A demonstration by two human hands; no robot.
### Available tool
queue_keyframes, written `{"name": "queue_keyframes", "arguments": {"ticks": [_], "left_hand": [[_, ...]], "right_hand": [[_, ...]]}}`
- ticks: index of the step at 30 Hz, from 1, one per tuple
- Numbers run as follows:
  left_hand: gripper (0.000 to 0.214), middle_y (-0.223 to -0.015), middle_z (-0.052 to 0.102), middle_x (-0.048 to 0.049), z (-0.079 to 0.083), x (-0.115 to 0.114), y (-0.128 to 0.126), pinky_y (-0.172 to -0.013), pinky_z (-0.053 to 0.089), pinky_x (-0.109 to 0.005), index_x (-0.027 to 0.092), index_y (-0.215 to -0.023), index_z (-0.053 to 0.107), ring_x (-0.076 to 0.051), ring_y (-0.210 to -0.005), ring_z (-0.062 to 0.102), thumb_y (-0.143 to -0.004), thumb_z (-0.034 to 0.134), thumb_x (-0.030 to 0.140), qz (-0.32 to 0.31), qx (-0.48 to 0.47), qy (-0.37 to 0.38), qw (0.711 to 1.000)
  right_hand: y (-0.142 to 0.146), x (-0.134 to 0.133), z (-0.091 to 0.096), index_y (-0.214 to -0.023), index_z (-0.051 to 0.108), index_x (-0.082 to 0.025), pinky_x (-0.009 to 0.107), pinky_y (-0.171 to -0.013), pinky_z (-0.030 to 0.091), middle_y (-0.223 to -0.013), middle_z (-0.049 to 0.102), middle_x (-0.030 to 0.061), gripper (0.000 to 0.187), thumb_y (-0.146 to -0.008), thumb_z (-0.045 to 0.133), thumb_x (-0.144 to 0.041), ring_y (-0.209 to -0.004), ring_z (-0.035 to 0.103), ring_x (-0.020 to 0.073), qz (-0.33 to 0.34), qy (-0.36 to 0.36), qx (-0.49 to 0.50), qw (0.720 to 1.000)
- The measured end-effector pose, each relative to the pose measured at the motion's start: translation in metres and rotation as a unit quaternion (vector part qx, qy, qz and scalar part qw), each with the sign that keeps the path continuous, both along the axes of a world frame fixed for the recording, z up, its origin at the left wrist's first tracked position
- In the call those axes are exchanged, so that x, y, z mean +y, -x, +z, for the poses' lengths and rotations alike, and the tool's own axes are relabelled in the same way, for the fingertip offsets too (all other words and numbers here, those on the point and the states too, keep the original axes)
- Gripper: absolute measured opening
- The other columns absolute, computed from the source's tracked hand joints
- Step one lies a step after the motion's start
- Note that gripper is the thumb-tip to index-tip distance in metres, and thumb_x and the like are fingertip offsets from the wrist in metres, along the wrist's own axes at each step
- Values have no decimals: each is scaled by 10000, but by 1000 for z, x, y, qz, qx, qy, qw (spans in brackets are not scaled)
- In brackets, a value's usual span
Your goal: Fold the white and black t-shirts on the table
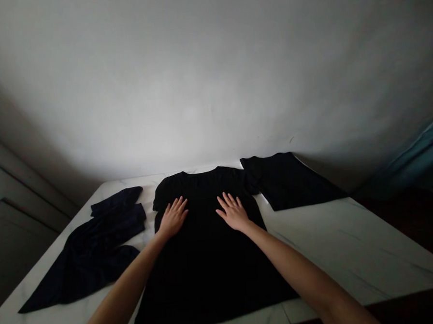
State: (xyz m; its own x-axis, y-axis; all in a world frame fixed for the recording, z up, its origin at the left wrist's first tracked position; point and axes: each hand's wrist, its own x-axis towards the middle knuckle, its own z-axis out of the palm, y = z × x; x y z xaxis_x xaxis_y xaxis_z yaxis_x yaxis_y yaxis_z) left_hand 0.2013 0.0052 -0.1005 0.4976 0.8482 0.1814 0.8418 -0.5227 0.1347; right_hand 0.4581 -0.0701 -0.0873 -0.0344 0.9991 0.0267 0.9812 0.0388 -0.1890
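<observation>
A black short-sleeved T-shirt (208,273) lies spread out on the table, its neckline toward the wall and its hem toward me. My left hand (173,217) rests flat on the left side of its chest, fingers apart. On the right side of the chest, my right hand (232,212) lies flat too, fingers spread. Neither hand grips the cloth. The shirt's right sleeve meets a dark folded garment (293,182) at the back right.
The white marble-patterned table (329,243) stands against a pale wall (205,85). A rumpled dark navy garment (94,250) lies at the left. Beyond the table's right end hangs teal fabric (412,156). A grey panelled surface (17,230) is at far left.
</observation>
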Motion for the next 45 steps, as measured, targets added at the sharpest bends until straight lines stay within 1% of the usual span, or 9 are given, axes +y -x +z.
{"name": "queue_keyframes", "arguments": {"ticks": [2,6,10,15,19,24,27,37,45], "left_hand": [[490,-1547,404,-90,4,17,37,-1154,281,-480,241,-1451,445,-286,-1446,317,-973,372,320,35,29,-6,999],[408,-1392,562,-119,31,40,77,-1091,351,-455,226,-1307,595,-314,-1307,481,-937,437,296,129,48,-22,990],[386,-1266,613,-171,52,61,51,-944,452,-417,157,-1218,614,-321,-1174,562,-919,441,330,289,-33,6,957],[582,-1319,524,-336,44,93,13,-900,438,-532,19,-1261,531,-447,-1236,493,-872,504,452,441,-97,45,891],[550,-1256,585,-327,35,126,15,-889,440,-536,47,-1181,584,-453,-1220,519,-800,607,444,428,-116,87,892],[408,-870,740,-141,40,161,43,-711,512,-358,137,-950,658,-309,-880,692,-665,748,413,335,-145,165,916],[326,-799,735,-71,47,174,57,-665,515,-294,147,-892,658,-244,-799,695,-718,706,418,266,-153,187,933],[267,-927,701,-99,53,182,68,-774,492,-350,211,-846,629,-323,-1013,639,-705,727,417,223,-95,105,964],[385,-824,706,1,70,189,83,-608,471,-251,268,-947,683,-189,-785,648,-578,724,368,134,-183,308,924]], "right_hand": [[-25,1,-6,-1543,288,-233,488,-1187,158,-1621,193,106,612,-1004,307,-524,-1489,178,276,-35,0,-19,999],[-39,22,0,-1510,336,-64,488,-1161,209,-1577,248,236,672,-994,338,-495,-1464,246,326,-117,31,-32,992],[-9,65,12,-1477,394,-47,502,-1151,214,-1566,287,235,607,-1003,323,-420,-1460,254,326,-128,25,8,991],[7,93,1,-1509,367,-146,551,-1150,163,-1589,271,182,583,-1021,257,-443,-1472,217,322,-206,-27,10,978],[1,92,-15,-1521,347,-167,576,-1143,161,-1591,272,169,617,-1015,228,-500,-1462,238,340,-201,-46,5,978],[1,92,-16,-1522,346,-159,572,-1150,149,-1594,259,169,615,-1012,251,-490,-1466,229,342,-206,-45,12,977],[2,92,-12,-1523,344,-154,569,-1153,149,-1593,263,169,613,-1011,273,-484,-1465,229,350,-206,-42,16,978],[2,92,-12,-1520,350,-169,552,-1155,135,-1597,266,151,594,-1009,306,-467,-1465,227,342,-212,-46,21,976],[3,93,-11,-1527,334,-179,532,-1162,88,-1609,237,140,593,-1005,319,-458,-1475,193,330,-220,-35,34,974]]}}
